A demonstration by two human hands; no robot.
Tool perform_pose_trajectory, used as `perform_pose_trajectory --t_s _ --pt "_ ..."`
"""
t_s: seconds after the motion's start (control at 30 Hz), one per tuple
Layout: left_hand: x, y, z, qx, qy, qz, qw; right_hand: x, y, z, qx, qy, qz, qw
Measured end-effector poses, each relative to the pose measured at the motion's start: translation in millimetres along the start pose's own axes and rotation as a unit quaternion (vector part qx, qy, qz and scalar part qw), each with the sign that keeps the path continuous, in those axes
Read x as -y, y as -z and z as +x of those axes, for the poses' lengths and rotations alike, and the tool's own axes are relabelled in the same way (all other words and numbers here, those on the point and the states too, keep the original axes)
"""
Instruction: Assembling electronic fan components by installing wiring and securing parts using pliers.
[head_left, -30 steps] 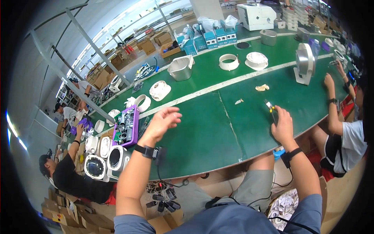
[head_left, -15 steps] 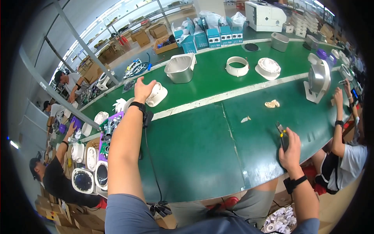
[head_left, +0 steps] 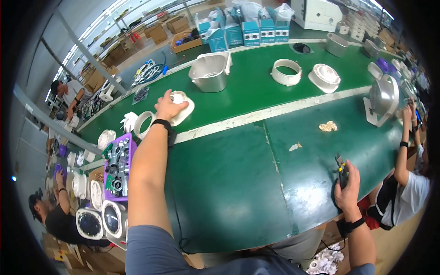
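Note:
On the far left of the belt, my left hand (head_left: 168, 109) is on a white plastic base (head_left: 184, 114) with a rounded-square rim. Its fingers and thumb close round the raised middle, which they partly cover. My right hand (head_left: 348, 189) is low over the near green table, wrapped round diagonal cutters (head_left: 340, 166) with black and yellow handles, jaws pointing away from me. A white plastic ring (head_left: 144, 124) lies just left of my left hand. Beyond the base stands a silver-grey bucket-shaped housing (head_left: 210, 75).
Another white ring (head_left: 286, 79) and a white base (head_left: 325, 77) sit farther right on the belt. A purple tray (head_left: 130, 158) of small parts stands left of my forearm. A crumpled tan scrap (head_left: 328, 126) lies on the table (head_left: 224, 183). Co-workers sit on both sides.
My left hand has come down onto the white base, and its thumb has closed in. The right hand still holds the cutters. The view has shifted slightly.

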State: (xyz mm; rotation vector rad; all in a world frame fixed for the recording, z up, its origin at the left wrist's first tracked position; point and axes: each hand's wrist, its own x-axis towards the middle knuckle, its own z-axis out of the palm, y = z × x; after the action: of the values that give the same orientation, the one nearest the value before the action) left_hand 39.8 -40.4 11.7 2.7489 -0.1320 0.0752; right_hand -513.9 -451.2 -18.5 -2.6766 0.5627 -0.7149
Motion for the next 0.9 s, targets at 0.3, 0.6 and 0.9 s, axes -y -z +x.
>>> perform_pose_trajectory --t_s 0.3,0.6,0.9 --pt "-64 40 -244 0.086 -0.338 -0.081 0.934 -5 3 -6 -0.009 0.014 0.011 1.000" --pt "-37 42 -373 0.111 -0.285 -0.108 0.946 3 1 -4 -0.074 0.087 0.011 0.993" --pt "-14 8 -395 0.055 -0.094 -0.229 0.967 152 -7 -9 0.168 -0.003 0.312 0.935"
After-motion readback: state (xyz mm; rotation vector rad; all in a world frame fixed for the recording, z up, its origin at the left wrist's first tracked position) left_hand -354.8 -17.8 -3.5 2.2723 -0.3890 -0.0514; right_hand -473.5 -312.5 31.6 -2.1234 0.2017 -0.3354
